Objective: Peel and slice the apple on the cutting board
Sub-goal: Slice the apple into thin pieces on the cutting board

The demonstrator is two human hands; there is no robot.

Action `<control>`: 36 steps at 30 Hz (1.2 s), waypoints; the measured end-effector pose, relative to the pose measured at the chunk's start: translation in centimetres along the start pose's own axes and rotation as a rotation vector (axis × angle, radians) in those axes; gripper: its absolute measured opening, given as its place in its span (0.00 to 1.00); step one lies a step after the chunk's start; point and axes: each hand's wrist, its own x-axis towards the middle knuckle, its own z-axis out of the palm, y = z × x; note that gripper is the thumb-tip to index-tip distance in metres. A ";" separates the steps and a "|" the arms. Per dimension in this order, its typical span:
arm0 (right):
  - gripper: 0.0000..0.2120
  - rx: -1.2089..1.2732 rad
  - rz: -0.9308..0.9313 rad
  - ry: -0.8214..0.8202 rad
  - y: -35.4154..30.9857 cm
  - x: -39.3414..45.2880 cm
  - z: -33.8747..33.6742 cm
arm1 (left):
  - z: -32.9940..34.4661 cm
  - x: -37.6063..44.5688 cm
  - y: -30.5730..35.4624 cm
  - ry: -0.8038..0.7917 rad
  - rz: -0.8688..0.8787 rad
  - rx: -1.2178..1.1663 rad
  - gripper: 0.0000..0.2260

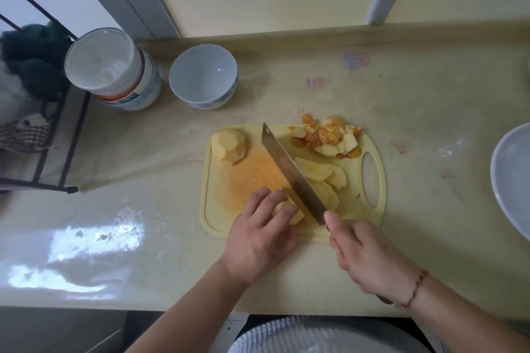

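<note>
A yellow cutting board (223, 209) lies on the counter. My left hand (258, 235) holds a peeled apple piece (296, 216) down at the board's near edge, fingers curled over it. My right hand (364, 255) grips the handle of a cleaver (289, 172), whose blade runs diagonally along the piece's right side. Several cut slices (324, 178) lie to the right of the blade. A peeled apple half (228, 146) sits at the board's far left corner. A heap of peel (329, 137) lies at the far right corner.
A white bowl (203, 77) and a stack of bowls (111, 69) stand at the back left. A dark wire rack (43, 169) holding cloth sits at the left edge. Part of a white plate (510, 178) shows at the right edge.
</note>
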 end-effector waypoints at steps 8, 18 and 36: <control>0.34 -0.093 -0.081 0.037 -0.9 -3.1 -0.2 | -0.1 -0.1 -0.2 -0.022 -0.008 -0.013 0.10; 0.28 -0.140 -0.063 -0.002 -1.9 -3.6 -1.0 | -0.5 0.2 -0.4 -0.043 0.019 -0.001 0.09; 0.31 -0.051 -0.050 -0.009 -0.7 -2.5 -0.6 | -0.1 0.0 -0.5 0.014 0.023 -0.032 0.12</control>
